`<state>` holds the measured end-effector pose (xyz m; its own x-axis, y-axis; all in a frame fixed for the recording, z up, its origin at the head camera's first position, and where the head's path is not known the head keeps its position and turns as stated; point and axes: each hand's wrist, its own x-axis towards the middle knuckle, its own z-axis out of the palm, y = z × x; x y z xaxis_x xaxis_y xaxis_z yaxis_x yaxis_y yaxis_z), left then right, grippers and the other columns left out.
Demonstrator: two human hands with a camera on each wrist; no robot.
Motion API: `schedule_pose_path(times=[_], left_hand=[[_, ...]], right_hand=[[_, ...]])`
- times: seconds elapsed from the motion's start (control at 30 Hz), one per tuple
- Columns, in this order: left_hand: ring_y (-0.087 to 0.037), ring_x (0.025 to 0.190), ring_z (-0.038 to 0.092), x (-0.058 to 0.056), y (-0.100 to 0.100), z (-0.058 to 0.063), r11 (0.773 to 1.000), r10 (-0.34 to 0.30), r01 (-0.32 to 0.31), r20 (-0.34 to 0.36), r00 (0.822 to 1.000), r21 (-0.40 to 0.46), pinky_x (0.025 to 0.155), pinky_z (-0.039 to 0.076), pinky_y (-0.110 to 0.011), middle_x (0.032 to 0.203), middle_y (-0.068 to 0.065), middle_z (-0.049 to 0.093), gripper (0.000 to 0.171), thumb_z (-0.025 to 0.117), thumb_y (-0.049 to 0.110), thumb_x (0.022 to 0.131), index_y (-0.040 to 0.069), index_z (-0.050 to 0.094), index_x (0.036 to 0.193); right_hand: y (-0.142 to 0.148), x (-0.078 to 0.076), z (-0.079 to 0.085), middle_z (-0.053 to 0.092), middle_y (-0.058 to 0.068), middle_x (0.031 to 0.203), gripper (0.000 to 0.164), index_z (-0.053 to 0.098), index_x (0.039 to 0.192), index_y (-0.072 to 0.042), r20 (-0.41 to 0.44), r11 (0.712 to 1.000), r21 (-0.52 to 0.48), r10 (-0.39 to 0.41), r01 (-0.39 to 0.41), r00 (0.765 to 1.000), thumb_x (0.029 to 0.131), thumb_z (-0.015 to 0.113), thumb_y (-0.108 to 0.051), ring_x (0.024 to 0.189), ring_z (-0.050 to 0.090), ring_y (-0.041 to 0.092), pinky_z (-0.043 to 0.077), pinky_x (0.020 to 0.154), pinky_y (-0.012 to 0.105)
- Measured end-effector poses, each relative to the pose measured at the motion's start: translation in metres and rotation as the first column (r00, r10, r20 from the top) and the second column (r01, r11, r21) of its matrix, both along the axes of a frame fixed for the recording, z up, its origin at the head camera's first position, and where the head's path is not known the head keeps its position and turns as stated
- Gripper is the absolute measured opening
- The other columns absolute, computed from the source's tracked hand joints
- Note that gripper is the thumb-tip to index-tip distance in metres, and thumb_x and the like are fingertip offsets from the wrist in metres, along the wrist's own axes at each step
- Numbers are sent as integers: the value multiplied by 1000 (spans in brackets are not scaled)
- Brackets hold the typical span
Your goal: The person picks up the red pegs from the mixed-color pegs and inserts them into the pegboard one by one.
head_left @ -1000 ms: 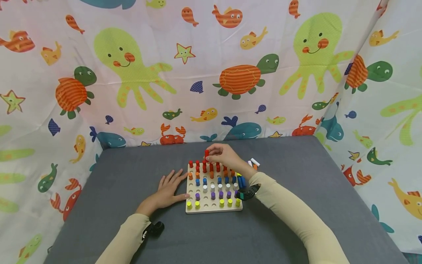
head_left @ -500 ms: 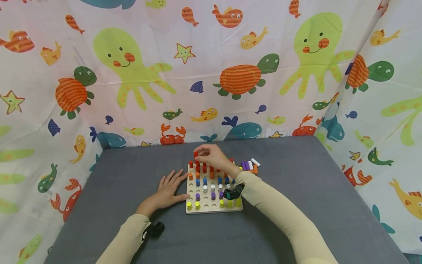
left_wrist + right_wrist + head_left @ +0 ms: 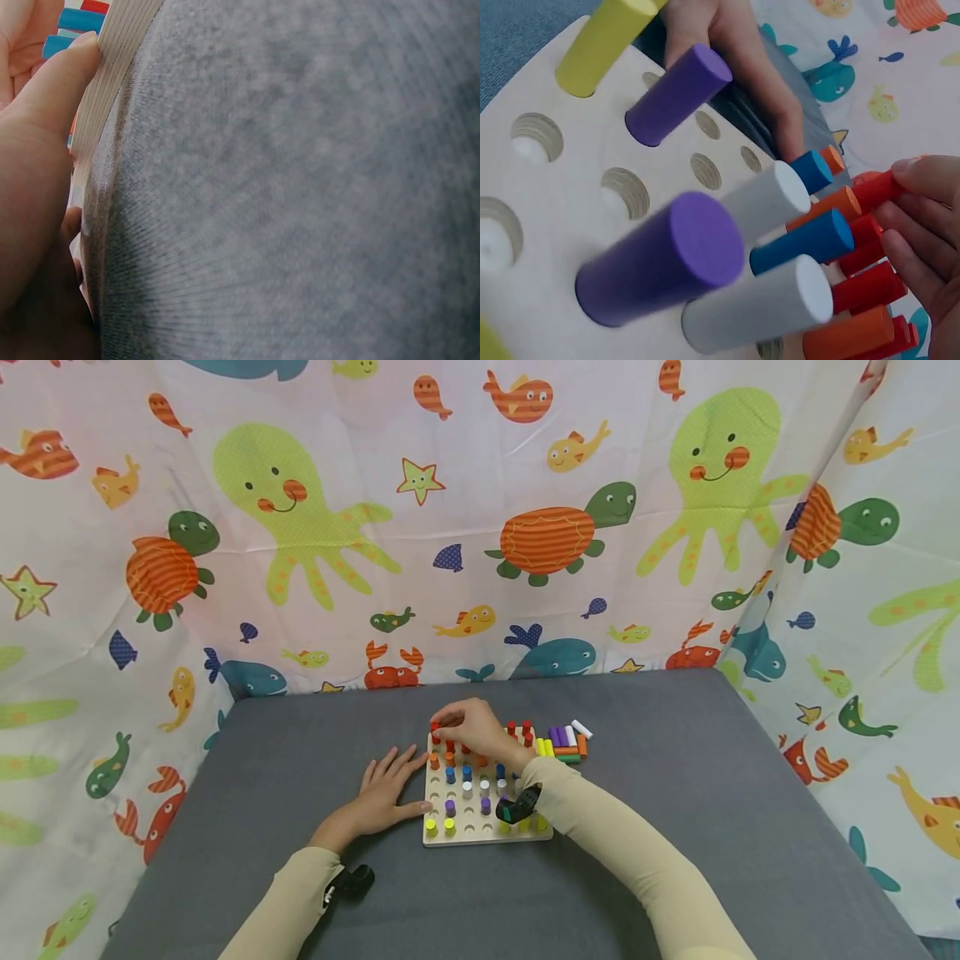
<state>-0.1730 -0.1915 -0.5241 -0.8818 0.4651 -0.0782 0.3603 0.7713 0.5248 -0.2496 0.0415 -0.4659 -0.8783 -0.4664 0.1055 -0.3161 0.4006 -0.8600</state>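
My right hand (image 3: 476,727) reaches over the pegboard (image 3: 468,837) to its far left corner. Its thumb and fingertips pinch a red peg (image 3: 877,192), upright over that corner, as the right wrist view shows. My left hand (image 3: 381,793) lies spread flat beside the board, with thumb and index fingertip at its left edge. In the left wrist view, the left thumb (image 3: 64,82) presses against the board's wooden side. Colored pegs stand in rows: red at the back, then orange, blue, white (image 3: 484,787), purple (image 3: 450,807) and yellow (image 3: 431,827). My right forearm hides some pegs.
Loose pegs lie in a small group right of the board: purple (image 3: 558,737), a slanted white one (image 3: 581,728), yellow, orange and a green one (image 3: 567,759). A grey cloth covers the table (image 3: 637,718). A printed sea-animal curtain (image 3: 465,527) hangs behind it.
My right hand has moved left along the back row with a red peg and come lower, to the far left corner. The loose pegs at right have come into view. The left hand has stayed put.
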Motion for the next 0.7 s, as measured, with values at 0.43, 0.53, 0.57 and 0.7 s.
schedule_pose_path(times=[0.43, 0.53, 0.57, 0.7], left_hand=[[-38, 156, 1, -2, -1, -3, 1000, -5, 5, -15, 1000, -4, 118, -3, -69, 169, -4, 12, 87, 61, 61, 90, 30, 19, 160], [-39, 156, 1, -2, -2, -4, 1000, -8, 8, -17, 1000, -2, 118, -3, -69, 169, -5, 12, 88, 61, 61, 90, 29, 19, 160], [-39, 155, 2, -2, -2, -4, 1000, -10, 10, -18, 1000, 3, 117, -3, -69, 169, -6, 13, 88, 61, 61, 90, 28, 19, 160], [-42, 155, 4, -2, -1, -3, 1000, -15, 16, -24, 1000, 12, 116, -1, -71, 168, -9, 15, 89, 61, 63, 89, 27, 22, 159]], right_hand=[[-5, 7, -4, 77, 2, 105, 24, 74, 116, -8, -44, 999, 46, 26, -24, 999, 94, 69, -18, 90, 72, 12, 58, 80, 26], [-6, 9, -7, 77, 2, 104, 24, 74, 116, -8, -49, 997, 76, 26, -22, 998, 94, 69, -17, 91, 71, 13, 58, 82, 28], [-6, 10, -7, 77, 2, 103, 24, 74, 116, -8, -50, 996, 86, 24, -20, 998, 94, 69, -17, 91, 71, 13, 58, 82, 28], [-7, 11, -10, 77, 3, 103, 22, 74, 114, -7, -63, 995, 97, 9, -3, 998, 94, 68, -15, 92, 71, 13, 57, 84, 29]])
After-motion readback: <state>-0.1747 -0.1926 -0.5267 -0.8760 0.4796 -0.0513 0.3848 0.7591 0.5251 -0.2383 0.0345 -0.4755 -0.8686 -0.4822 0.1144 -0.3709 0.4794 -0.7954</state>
